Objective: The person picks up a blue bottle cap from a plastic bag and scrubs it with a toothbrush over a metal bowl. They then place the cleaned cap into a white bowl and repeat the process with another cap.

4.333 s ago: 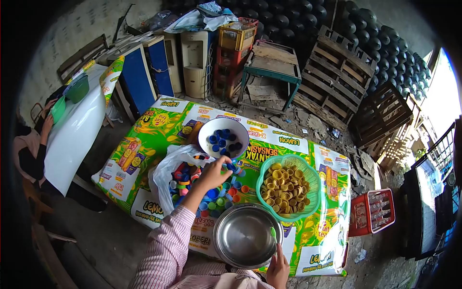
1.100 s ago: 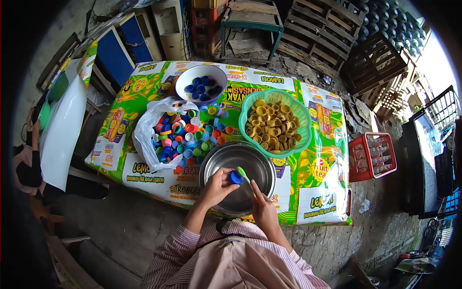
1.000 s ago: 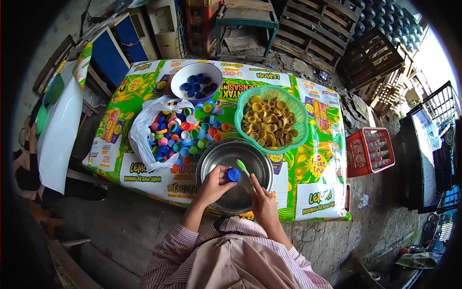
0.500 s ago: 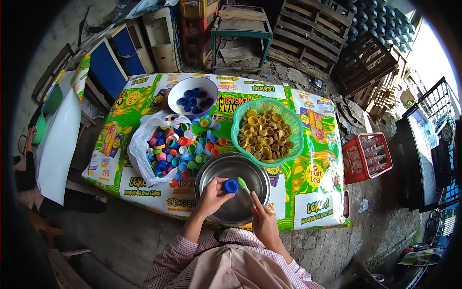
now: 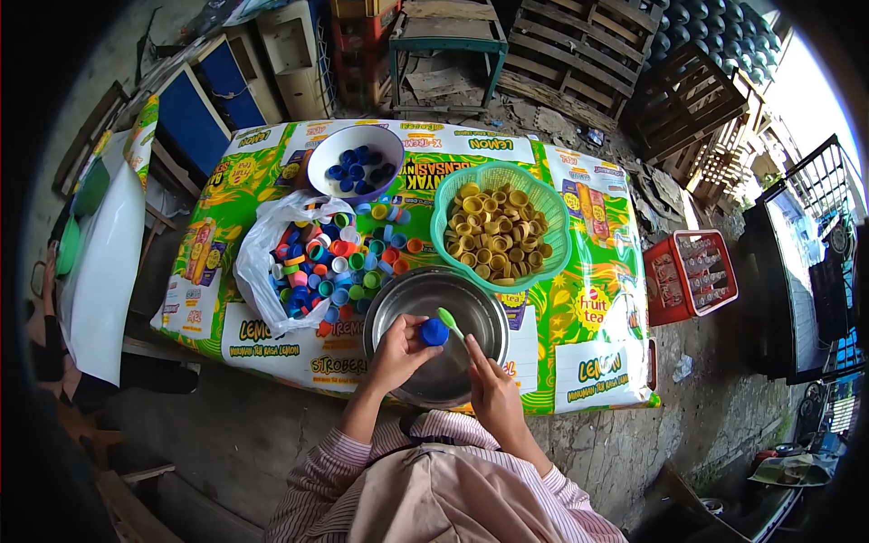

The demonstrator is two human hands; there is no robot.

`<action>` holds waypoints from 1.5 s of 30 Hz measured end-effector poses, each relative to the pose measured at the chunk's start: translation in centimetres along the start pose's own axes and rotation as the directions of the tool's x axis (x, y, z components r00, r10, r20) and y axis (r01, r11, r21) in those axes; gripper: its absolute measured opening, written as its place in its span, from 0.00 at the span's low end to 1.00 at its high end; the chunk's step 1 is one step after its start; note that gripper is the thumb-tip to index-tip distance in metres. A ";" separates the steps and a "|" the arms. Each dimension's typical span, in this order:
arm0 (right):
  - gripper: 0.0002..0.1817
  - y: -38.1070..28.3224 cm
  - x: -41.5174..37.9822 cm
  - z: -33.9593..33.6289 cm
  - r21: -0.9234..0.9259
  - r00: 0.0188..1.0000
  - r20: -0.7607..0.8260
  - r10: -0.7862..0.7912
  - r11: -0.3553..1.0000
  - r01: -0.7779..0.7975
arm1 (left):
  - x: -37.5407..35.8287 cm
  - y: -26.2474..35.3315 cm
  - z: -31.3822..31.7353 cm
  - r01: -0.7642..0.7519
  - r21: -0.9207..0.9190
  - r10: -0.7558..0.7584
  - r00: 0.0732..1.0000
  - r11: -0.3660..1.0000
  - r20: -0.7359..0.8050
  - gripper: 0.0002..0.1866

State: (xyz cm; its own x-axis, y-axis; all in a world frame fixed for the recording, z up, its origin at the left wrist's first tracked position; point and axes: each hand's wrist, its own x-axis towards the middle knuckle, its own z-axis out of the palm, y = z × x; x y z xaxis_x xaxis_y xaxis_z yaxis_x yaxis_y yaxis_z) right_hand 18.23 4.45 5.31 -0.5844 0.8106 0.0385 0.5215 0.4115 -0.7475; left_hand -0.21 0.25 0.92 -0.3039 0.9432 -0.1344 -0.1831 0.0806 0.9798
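Note:
Over the steel basin (image 5: 385, 308), my left hand (image 5: 399, 355) pinches a blue bottle cap (image 5: 434, 332) between thumb and fingers. My right hand (image 5: 494, 389) grips a slim light-green tool (image 5: 449, 321) with a widened far end, which lies just beyond the cap's upper right edge. Fingers cover the tool's lower part. Left of the basin, a clear plastic bag (image 5: 256, 262) lies open with many mixed-colour bottle caps (image 5: 319, 256), some spilling onto the table cover. Yellow caps (image 5: 493, 226) fill a green basket (image 5: 558, 217); dark blue caps (image 5: 359, 169) sit in a white bowl (image 5: 319, 163).
A bright printed cover (image 5: 593, 312) lies over the table. To the right stands a red crate (image 5: 663, 288) of bottles. Wooden pallets (image 5: 579, 54) and a green-framed table (image 5: 448, 43) are at the back. Another person's arm (image 5: 50, 281) shows at the far left.
The tool's widened end has shifted from beside the cap to beyond its upper edge. Both hands still hold the same things, and the whole scene sits slightly higher in view.

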 end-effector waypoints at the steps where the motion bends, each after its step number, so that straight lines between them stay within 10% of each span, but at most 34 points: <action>1: 0.27 -0.4 -0.5 0.2 -0.012 0.998 0.064 -0.023 1.000 0.024 | 0.0 0.2 0.1 -0.053 -0.002 0.053 0.999 0.999 0.002 0.23; 18: 0.30 -0.1 -1.5 -0.5 0.190 0.987 -0.092 -0.130 0.971 0.146 | -0.1 0.0 0.0 0.161 -0.220 -0.133 0.981 0.962 0.138 0.16; 45: 0.32 -0.7 -1.6 0.7 0.268 1.000 -0.028 0.005 0.963 0.002 | 0.4 -1.3 -0.3 0.153 -0.642 0.038 0.961 0.751 0.274 0.20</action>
State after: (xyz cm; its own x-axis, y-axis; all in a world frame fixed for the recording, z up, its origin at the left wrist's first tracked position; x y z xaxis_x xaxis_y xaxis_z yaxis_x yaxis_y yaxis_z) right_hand 18.38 2.56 5.37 -0.5643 0.8239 0.0530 0.3340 0.2866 -0.8979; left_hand -0.38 0.40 -0.41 -0.0426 0.9978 -0.0508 -0.7847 -0.0020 0.6199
